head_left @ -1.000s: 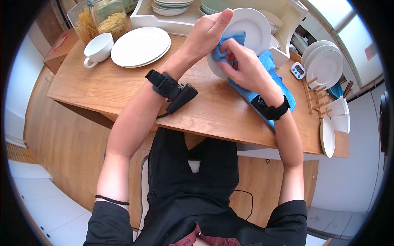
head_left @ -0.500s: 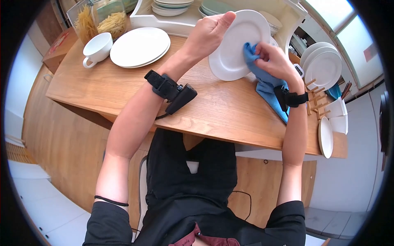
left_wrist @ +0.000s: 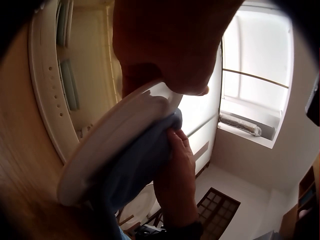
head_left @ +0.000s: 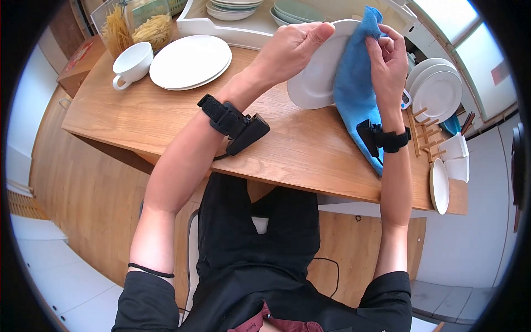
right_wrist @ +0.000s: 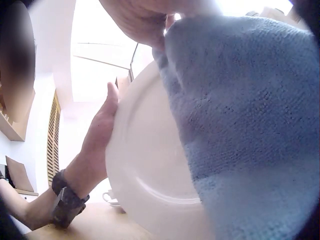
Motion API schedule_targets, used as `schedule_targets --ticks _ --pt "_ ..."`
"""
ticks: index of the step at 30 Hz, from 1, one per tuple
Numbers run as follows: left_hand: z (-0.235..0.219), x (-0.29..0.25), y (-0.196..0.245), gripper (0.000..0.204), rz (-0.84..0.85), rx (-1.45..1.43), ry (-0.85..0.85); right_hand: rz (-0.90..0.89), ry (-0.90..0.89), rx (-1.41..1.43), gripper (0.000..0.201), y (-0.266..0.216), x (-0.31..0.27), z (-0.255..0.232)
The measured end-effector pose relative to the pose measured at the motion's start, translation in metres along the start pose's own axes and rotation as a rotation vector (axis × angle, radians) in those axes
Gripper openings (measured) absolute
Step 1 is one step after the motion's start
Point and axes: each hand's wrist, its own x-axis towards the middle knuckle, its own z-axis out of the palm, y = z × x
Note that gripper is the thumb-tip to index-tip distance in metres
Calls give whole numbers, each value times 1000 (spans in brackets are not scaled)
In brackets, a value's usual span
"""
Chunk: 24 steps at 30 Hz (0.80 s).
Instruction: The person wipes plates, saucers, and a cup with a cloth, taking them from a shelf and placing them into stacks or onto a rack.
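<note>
Two hands (head_left: pixel 287 47) gripping plate (head_left: pixel 318 77) and cloth (head_left: pixel 354 88), wooden table (head_left: pixel 166 116), seemingly kitchen

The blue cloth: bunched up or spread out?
Spread out: the blue cloth hangs flat over the plate, its top edge pinched by the right hand.

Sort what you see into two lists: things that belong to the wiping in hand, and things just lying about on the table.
In use:
- left hand, gripping the plate's rim
- white plate, held on edge
- blue cloth, draped over the plate
- right hand, pinching the cloth

Lying about:
- stacked plates
- white cup
- pasta jars
- kitchen timer
</note>
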Motion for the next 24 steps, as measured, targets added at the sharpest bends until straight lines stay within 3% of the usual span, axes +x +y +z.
schedule_targets --ticks 6,8,10,13,18,24 --pt "-1 -2 7 67 58 52 -17 -73 -80 66 33 -28 -18 26" --pt "1 -4 6 75 47 23 57 -216 -168 -37 34 -35 -26 38" --pt "0 -4 4 77 28 4 54 -242 -191 0 35 -33 -35 50" --pt "-3 -2 -2 79 -19 -8 45 -135 -245 54 33 -33 -43 51" --pt "-8 -2 -2 77 -56 36 58 -130 -600 -45 25 -34 -41 41" --pt "-5 2 -13 67 -63 11 91 -60 -878 -140 21 -29 -34 27"
